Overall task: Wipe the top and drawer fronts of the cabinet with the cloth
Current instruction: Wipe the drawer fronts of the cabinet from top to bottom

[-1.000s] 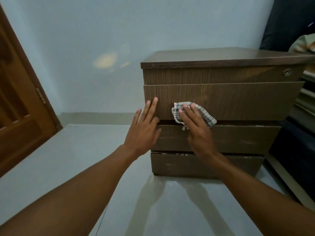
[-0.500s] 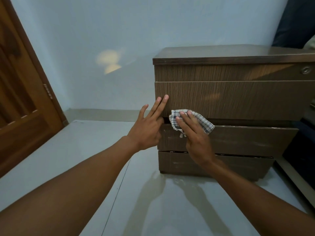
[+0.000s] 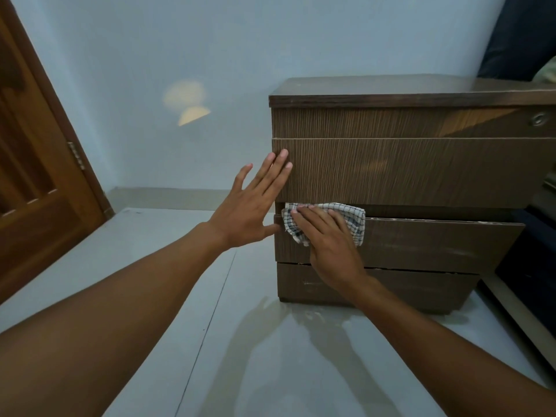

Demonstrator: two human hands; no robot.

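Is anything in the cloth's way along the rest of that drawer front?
Nothing visible. The right hand presses the cloth at the drawer front's left end; the front is bare to the right.

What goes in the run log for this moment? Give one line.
step: wiping drawer fronts | right hand: presses cloth on third drawer front | left hand: open, fingertips at cabinet edge

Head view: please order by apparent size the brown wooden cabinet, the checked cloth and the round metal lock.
1. Brown wooden cabinet
2. Checked cloth, partly under the right hand
3. Round metal lock
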